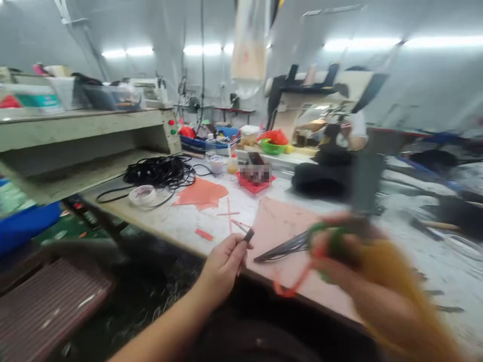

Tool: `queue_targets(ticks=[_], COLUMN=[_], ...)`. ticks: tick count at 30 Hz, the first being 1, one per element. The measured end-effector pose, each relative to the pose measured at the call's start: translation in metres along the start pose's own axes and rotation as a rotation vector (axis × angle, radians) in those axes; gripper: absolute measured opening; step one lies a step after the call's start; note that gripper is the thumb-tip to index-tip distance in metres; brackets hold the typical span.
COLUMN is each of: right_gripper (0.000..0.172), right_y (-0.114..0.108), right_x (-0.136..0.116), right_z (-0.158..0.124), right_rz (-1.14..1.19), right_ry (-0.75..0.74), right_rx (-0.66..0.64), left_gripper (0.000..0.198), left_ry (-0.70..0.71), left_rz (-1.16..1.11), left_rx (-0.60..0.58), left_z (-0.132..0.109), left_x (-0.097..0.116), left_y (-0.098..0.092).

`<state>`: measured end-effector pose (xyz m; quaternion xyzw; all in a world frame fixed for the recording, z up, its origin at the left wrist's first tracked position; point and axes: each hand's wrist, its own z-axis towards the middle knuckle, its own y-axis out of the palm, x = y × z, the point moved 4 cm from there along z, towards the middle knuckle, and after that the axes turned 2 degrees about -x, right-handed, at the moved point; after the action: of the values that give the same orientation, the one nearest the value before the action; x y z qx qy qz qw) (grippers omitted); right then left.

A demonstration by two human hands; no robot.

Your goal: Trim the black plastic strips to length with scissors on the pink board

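My left hand [226,259] is closed near the table's front edge, pinching a small dark strip [249,235] between thumb and fingers. My right hand [339,269], smeared by motion, is wrapped round the green handles of a pair of scissors [285,247]. Their dark blades point left toward my left hand, above a pale pink sheet [277,218] on the table. An orange-red strip [292,290] dangles below my right hand; how it is held is blurred. Behind the left hand lie an orange piece of material [204,193] and several thin pink strips.
A tangle of black cord [160,171] and a white tape roll [142,195] lie at the table's left. Farther back are a small bottle [232,165], a red tray [254,187] and a green basket [273,147]. A grey upright block [368,183] stands right; a person sits beyond.
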<state>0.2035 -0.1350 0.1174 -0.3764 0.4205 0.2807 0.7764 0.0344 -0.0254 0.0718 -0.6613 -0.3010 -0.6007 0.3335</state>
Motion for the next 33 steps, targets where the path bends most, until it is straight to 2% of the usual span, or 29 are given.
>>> queue_targets(ticks=[2,3,5,7,9,12,18,26,33], right_gripper=[0.037,0.038,0.039,0.041,0.045,0.046,0.042,0.045,0.042], right_y=[0.03,0.043,0.062,0.069,0.07,0.066,0.056,0.047,0.043], right_x=[-0.009,-0.01,-0.006,-0.001,0.002,0.001,-0.004,-0.006,-0.004], right_z=[0.006,0.011,0.02,0.024,0.023,0.018,0.013,0.013,0.011], right_rz=[0.333,0.462,0.587,0.64,0.689,0.722,0.772,0.824,0.777], right_ry=[0.055,0.079,0.123,0.16,0.204,0.252,0.256,0.25,0.197], right_rx=[-0.149,-0.168,-0.132,-0.072,-0.048,-0.079,-0.054,-0.039,-0.013], left_gripper=[0.034,0.035,0.035,0.036,0.036,0.033,0.031,0.033,0.034], left_ry=[0.057,0.089,0.14,0.168,0.185,0.198,0.219,0.199,0.191], left_rz=[0.038,0.069,0.138,0.186,0.199,0.149,-0.046,0.082,0.189], left_rx=[-0.02,-0.023,-0.036,-0.054,-0.071,-0.088,-0.007,-0.035,0.006], left_z=[0.003,0.004,0.004,0.004,0.003,0.001,-0.007,-0.011,-0.012], left_x=[0.003,0.005,0.008,0.009,0.007,0.007,0.017,0.027,0.036], left_y=[0.011,0.014,0.016,0.016,0.016,0.02,0.03,0.035,0.037])
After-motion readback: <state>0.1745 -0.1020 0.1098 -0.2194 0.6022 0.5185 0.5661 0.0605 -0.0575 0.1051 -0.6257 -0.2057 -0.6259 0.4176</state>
